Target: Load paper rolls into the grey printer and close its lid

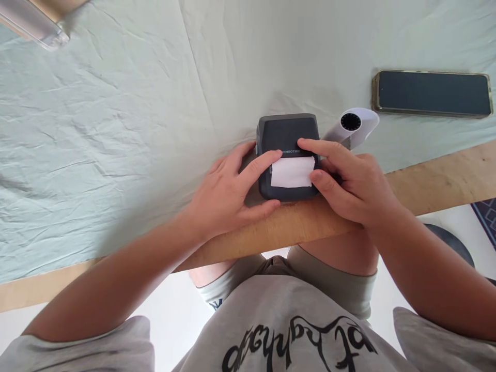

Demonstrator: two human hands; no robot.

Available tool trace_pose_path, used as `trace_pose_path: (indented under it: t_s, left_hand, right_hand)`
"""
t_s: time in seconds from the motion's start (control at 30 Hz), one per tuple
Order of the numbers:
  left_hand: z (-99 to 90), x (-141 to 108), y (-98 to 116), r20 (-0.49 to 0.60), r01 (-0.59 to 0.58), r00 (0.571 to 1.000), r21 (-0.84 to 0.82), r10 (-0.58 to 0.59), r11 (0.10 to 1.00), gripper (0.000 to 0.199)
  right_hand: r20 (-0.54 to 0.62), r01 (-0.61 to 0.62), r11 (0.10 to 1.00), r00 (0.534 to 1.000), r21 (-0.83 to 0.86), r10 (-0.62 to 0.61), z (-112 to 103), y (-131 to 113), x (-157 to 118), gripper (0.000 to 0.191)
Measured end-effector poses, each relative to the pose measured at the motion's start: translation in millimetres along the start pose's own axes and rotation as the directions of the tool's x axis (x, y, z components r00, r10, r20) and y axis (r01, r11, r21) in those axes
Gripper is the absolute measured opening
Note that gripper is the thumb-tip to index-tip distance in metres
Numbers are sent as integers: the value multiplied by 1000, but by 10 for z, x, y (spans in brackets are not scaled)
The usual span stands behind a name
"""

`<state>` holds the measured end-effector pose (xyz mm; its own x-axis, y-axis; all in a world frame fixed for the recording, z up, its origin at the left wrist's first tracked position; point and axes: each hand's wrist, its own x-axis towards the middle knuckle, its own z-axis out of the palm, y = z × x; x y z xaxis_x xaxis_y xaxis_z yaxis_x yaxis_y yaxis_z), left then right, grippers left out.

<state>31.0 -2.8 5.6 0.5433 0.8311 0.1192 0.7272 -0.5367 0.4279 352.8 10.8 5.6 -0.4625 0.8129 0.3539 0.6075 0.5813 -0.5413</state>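
Note:
A dark label printer (289, 135) lies at the table's front edge, with a white paper label (292, 172) across its top. From the left, my left hand (228, 188) grips the printer: its index fingertip rests near the printed lettering, the thumb at the front side, other fingers along the left side. My right hand (352, 181) holds the right side, index finger on the top and thumb at the label's right edge; its remaining fingers are partly hidden. Just behind my right hand sits a white roll (337, 132) with a round dark end.
A phone (434, 93) with a dark screen lies at the right. A pale green cloth (127, 119) covers the table, leaving a bare wooden edge (240, 243) along the front. Part of a clear plastic object (39, 23) shows at the upper left.

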Motion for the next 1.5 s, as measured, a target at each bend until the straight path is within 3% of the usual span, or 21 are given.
trace_pose_path:
  t_s: [0.13, 0.5, 0.63, 0.8, 0.97, 1.23, 1.37, 1.5]
  left_hand:
    - [-26, 8, 1, 25, 2, 1000, -13, -2, 1000, 92]
    - [20, 7, -21, -41, -54, 998, -58, 51, 997, 93]
    - [40, 44, -18, -1, -44, 999, -58, 44, 997, 100]
    - [25, 47, 48, 15, 6, 1000, -35, -5, 999, 95]
    - [36, 53, 67, -15, -33, 999, -29, 33, 999, 92]
    - [96, 100, 75, -43, -11, 999, -52, 8, 999, 92]
    - [94, 64, 27, -87, -56, 995, -39, 53, 998, 92]
    - [54, -1, -38, -141, -195, 971, -10, 192, 981, 81]
  right_hand:
    - [41, -11, 999, 999, -43, 13, -22, -22, 4, 56]
    - [-13, 85, 994, 996, -66, -86, -76, -22, -28, 46]
    - [-24, 80, 996, 996, -50, -82, -74, -15, -23, 45]
    - [20, 6, 999, 1000, -41, -5, -65, -40, -30, 49]
    - [127, -107, 994, 987, 37, 102, -91, -37, -20, 54]
    - [167, -186, 982, 970, 33, 178, -86, -16, 53, 59]
    - [187, -175, 980, 970, 95, 155, -132, -53, 74, 53]
    - [191, -111, 976, 979, 189, 75, -215, -68, 86, 45]
